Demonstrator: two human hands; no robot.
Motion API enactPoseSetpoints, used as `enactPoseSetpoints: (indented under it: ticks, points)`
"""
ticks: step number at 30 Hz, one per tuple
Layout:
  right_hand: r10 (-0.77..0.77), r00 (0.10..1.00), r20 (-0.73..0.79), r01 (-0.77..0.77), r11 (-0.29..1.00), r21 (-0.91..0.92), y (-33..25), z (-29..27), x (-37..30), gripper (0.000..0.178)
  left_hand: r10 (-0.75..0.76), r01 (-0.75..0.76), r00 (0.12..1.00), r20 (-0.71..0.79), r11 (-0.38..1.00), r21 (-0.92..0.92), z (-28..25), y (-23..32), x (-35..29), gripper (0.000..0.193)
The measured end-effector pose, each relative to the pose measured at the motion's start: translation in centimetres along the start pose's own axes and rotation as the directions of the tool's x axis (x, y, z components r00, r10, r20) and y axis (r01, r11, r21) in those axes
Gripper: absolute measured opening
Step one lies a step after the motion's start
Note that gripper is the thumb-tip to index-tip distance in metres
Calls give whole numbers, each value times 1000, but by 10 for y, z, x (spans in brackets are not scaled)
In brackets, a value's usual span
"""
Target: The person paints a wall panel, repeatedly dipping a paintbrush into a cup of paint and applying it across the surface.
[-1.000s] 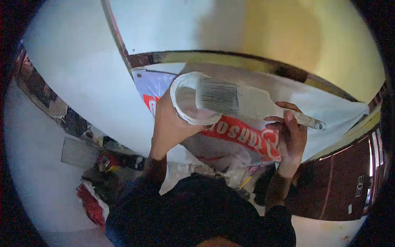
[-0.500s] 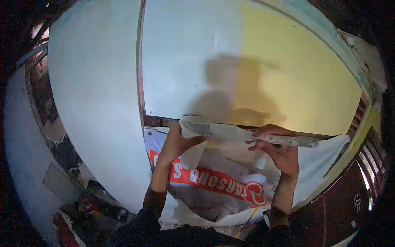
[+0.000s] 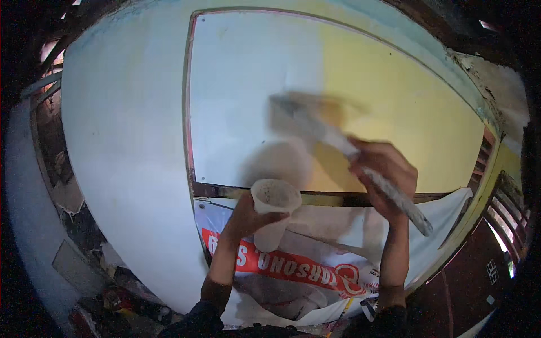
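The right hand is wrapped tight around the handle of a wide brush, gripping at about mid-length. The brush's long axis runs from 4 o'clock, where the handle end juts out below the hand, up to 10 o'clock, where the blurred bristle head lies against the wall. The bristles sit right at the seam where the pale painted area meets the yellow area, which spreads off toward 2 o'clock.

At 9 o'clock from the right hand, well apart from it, the left hand curls around a white cup, held upright with its mouth open to the camera. The cup hangs at 7 o'clock from the bristles, below them; the right hand is the nearer one to the wall.

A dark ledge crosses behind both hands at the panel's foot. Below it a white sheet and a red-and-white banner drape downward. Nothing stands between bristles and wall.
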State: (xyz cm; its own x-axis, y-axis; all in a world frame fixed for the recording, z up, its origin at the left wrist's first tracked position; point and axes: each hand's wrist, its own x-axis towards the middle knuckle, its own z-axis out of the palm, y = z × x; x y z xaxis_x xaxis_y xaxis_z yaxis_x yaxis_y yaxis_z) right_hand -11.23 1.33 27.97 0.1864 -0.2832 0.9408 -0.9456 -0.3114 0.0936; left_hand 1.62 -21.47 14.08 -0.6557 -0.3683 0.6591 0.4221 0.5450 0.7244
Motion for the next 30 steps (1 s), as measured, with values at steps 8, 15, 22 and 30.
enactPoseSetpoints:
  ticks: [8,15,22,30]
  points:
    - [0,1000,5,0,997,76,23,25,82,24,25,-24,1000,-4,988,152,16,-22,-36,75]
    - [-424,903,75,406,781,-475,44,62,110,30,-404,358,912,-76,871,-336,9,-10,-112,87]
    - [-347,936,62,341,847,-408,30,90,94,33,-343,314,933,-113,925,-216,-1,16,-128,78]
    - [-415,910,-16,337,760,-555,15,82,115,24,-356,336,933,-54,916,-220,5,-5,-132,70]
